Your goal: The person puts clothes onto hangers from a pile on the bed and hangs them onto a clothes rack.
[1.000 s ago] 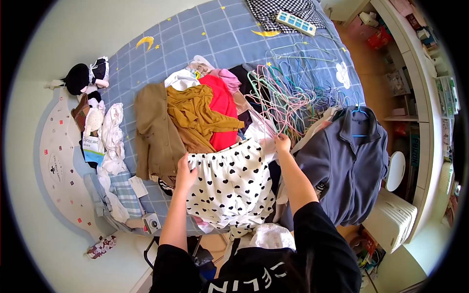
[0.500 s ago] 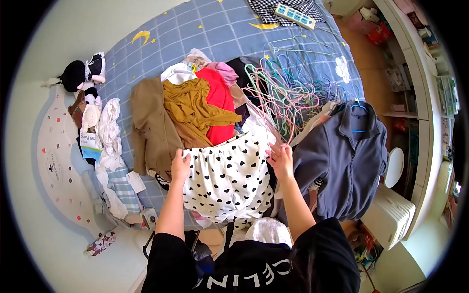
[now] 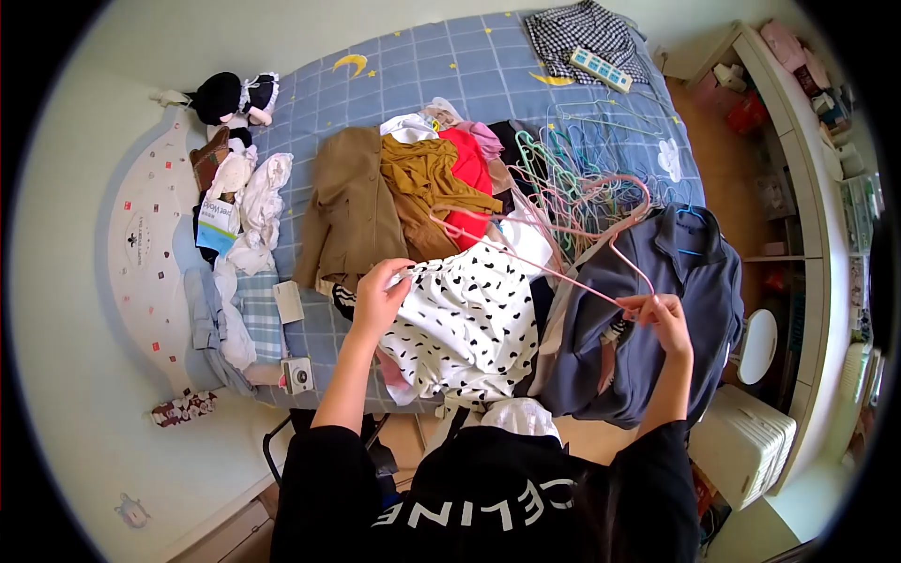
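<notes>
My left hand [image 3: 383,293] pinches the waistband of white elastic-waist shorts [image 3: 469,319] printed with black hearts, which lie spread over the near edge of the bed. A pink wire hanger [image 3: 563,275] is held in my right hand [image 3: 663,321], above the grey jacket. The hanger stretches leftward over the shorts' top edge. To the right lies a dark grey zip jacket [image 3: 619,310] with a blue hanger [image 3: 690,246] in its collar. Beyond the shorts are a mustard top [image 3: 427,178], a red garment [image 3: 469,174] and a brown buttoned garment [image 3: 343,197].
Many tangled hangers [image 3: 554,169] lie on the blue checked bed [image 3: 422,70]. A power strip [image 3: 601,69] rests on black-and-white checked cloth [image 3: 572,38]. Folded clothes [image 3: 258,305] and a small camera [image 3: 298,375] line the left edge. A white suitcase [image 3: 746,432] stands at right.
My right hand has left the shorts' waistband side and moved right, now with a pink hanger lifted from the tangle. My left hand keeps the waistband, slightly raised. The view has shifted.
</notes>
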### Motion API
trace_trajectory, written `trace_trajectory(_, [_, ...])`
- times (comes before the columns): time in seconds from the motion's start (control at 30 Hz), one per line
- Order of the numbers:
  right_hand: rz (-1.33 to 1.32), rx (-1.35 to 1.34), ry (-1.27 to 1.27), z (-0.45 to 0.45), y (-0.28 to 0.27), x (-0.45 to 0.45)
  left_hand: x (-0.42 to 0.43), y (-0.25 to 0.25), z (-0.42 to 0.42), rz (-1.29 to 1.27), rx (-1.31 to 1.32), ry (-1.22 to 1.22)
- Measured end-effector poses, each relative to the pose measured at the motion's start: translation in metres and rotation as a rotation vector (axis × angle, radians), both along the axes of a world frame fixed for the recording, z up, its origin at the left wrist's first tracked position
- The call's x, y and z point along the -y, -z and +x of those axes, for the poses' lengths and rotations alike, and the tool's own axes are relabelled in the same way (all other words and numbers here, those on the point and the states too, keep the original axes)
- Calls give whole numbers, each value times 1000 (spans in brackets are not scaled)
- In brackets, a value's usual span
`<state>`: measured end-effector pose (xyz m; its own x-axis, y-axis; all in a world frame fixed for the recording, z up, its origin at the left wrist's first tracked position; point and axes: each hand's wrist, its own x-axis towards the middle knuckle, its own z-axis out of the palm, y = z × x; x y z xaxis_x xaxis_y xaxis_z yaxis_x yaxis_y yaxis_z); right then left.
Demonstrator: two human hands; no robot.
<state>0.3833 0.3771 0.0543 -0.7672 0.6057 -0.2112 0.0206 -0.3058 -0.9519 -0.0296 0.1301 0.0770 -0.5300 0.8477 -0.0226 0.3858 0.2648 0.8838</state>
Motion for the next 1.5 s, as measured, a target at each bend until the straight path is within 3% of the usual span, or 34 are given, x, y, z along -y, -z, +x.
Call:
trace_trajectory(0.27, [243,56,-84,53,-112,52,67,-97,23,154,-59,166])
trace_trajectory(0.53, [471,68,-53,94,-180,126,130,-134,36,254,-94,257])
trace_trajectory(0.97, [789,150,8,128,-269,250,204,-201,94,337,-513,580])
trace_trajectory(1.17, [715,48,-35,115,-252,276,229,-219,126,377,-583,652])
trace_trajectory(1.3, [649,-38,205,128,-250,280,249,-231,132,350,-557,560])
trace_trajectory(1.5, [739,-60,201,159,-269,295,272,-239,127,272,-617,517])
